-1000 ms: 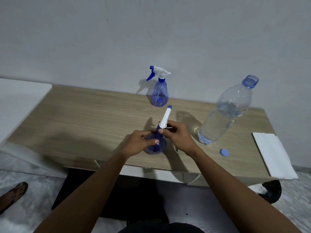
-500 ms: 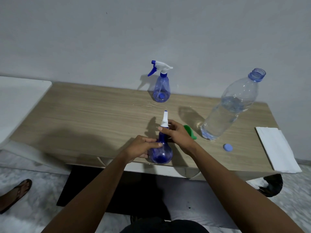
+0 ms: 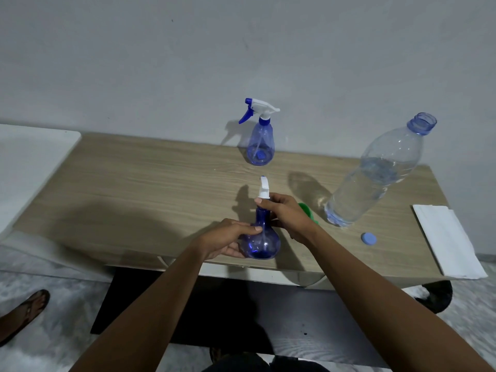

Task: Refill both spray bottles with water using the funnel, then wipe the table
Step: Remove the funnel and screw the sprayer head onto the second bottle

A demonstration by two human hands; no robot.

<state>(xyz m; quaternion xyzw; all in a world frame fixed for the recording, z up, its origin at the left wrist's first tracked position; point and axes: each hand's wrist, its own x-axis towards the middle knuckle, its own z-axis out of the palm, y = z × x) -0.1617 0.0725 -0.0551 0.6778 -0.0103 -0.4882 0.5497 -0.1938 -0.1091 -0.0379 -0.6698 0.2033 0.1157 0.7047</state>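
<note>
A dark blue spray bottle (image 3: pixel 259 244) stands near the front edge of the wooden table (image 3: pixel 139 189). My left hand (image 3: pixel 226 238) grips its round body. My right hand (image 3: pixel 285 213) is closed around its neck, just under the white spray head (image 3: pixel 263 187). A second, lighter blue spray bottle (image 3: pixel 260 145) with its white and blue trigger head on stands at the back by the wall. Behind my right hand a green funnel (image 3: pixel 307 210) lies partly hidden. A large clear water bottle (image 3: pixel 375 175), uncapped and partly full, stands to the right.
The water bottle's blue cap (image 3: pixel 368 238) lies on the table in front of it. A folded white cloth (image 3: pixel 448 238) rests at the table's right end. A white surface (image 3: pixel 29 159) adjoins the left end. A sandalled foot (image 3: pixel 22 312) is on the floor at left.
The dark blue bottle has been drawn toward the table's front edge and set upright, its spray head now pointing straight up instead of tilted. The green funnel has come into view behind my right hand.
</note>
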